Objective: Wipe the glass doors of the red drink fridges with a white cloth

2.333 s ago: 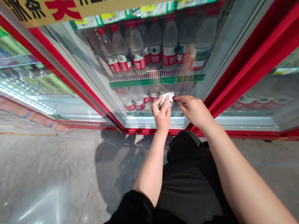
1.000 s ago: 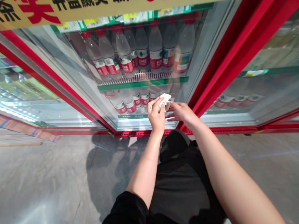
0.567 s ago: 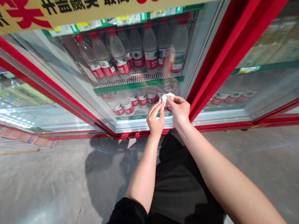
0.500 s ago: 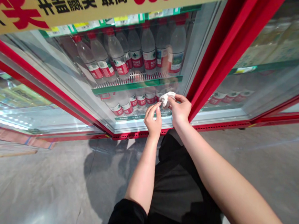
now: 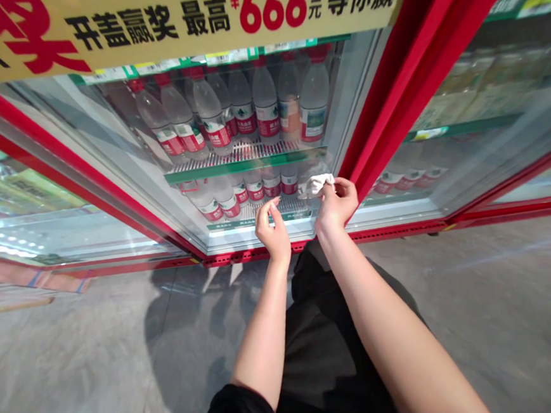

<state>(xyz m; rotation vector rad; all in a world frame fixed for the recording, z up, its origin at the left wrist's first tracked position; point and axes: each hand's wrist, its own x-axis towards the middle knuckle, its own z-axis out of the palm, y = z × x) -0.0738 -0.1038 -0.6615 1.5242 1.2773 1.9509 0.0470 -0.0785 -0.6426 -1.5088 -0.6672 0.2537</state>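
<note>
My right hand (image 5: 335,207) pinches a crumpled white tissue or cloth (image 5: 320,182) between thumb and fingers. The white piece is at the glass door of a drinks cooler, where its faint reflection shows beside it. To the left, my left hand (image 5: 272,231) holds nothing; its fingers are bent forward and the thumb stands a little apart from them. It is near the lower glass, though I cannot tell whether the fingertips touch it. Behind the glass stand red-capped water bottles (image 5: 214,119) on a wire shelf (image 5: 247,151), with more bottles (image 5: 255,189) below.
A red door frame (image 5: 391,102) rises to the right of my hands. Across the top runs a yellow banner (image 5: 205,43) with black and red lettering. More drinks fill the neighbouring coolers. Below lies a grey floor (image 5: 97,360), and flat boxes (image 5: 27,270) sit at the left.
My hands have moved apart: the left has come away from the white piece towards the left, its fingers more bent. The right still holds it, slightly further right. The view has tilted up a little.
</note>
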